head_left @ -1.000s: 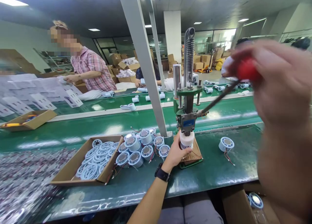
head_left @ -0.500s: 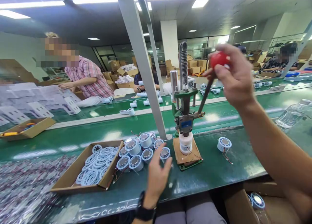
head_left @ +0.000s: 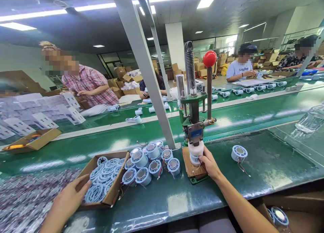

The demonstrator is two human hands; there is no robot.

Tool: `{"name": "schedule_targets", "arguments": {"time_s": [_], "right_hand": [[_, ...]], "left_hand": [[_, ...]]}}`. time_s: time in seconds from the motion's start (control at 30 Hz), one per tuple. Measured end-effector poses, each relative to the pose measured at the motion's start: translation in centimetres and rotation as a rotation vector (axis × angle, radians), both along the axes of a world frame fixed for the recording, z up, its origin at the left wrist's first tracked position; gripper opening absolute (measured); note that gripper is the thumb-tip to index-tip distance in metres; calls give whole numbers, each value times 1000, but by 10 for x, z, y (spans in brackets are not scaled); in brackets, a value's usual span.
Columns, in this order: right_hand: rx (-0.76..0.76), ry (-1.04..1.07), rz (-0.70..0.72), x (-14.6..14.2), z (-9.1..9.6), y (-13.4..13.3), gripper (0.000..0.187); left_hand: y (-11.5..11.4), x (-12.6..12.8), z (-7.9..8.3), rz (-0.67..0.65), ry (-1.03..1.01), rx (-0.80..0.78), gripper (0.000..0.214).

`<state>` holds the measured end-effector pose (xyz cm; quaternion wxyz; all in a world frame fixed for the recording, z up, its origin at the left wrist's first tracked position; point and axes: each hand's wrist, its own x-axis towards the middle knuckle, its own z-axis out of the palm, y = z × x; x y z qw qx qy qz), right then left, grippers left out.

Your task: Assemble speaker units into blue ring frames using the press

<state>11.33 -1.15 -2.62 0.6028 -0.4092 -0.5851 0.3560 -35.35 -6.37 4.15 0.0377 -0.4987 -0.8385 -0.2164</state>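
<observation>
My left hand [head_left: 72, 196] is at the near left side of a cardboard box [head_left: 115, 187] holding light-blue plastic rings [head_left: 108, 170]. Its thumb and fingers are apart, over the box's edge by the rings. My right hand [head_left: 211, 163] closes its fingers round the side of a light-blue motor [head_left: 194, 158] with thin wires. That motor sits upright on the wooden base [head_left: 188, 165] of a hand press [head_left: 196, 130], beneath its white pressing head [head_left: 196, 148]. The lever with the red ball knob [head_left: 210, 59] stands upright, touched by neither hand.
Several light-blue motors [head_left: 143, 176] are grouped between the box and the press. A single motor [head_left: 239, 153] stands right of the press. Bundled wired parts [head_left: 32, 196] lie at left. A slanted post [head_left: 149, 74] rises behind. Co-workers sit or stand beyond the green conveyor [head_left: 121, 138].
My right hand has let go of the red knob and come down to the motor under the press. The lever has swung upright. My left hand has moved left to the box of rings.
</observation>
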Motion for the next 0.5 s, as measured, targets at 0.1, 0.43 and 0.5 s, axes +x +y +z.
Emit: {"name": "schedule_targets", "arguments": {"time_s": [0.1,0.43,0.5], "right_hand": [[-86,-23,6,2,5,7,45],[-208,-82,-165,4,-6,15,39],[-220,-120,-226,5,-12,17,39]], "left_hand": [[2,-4,-5,-50,-50,-86,21],[5,-18,-19,-126,-40,-232,30],[8,-18,-20,-140,-35,-231,30]]}}
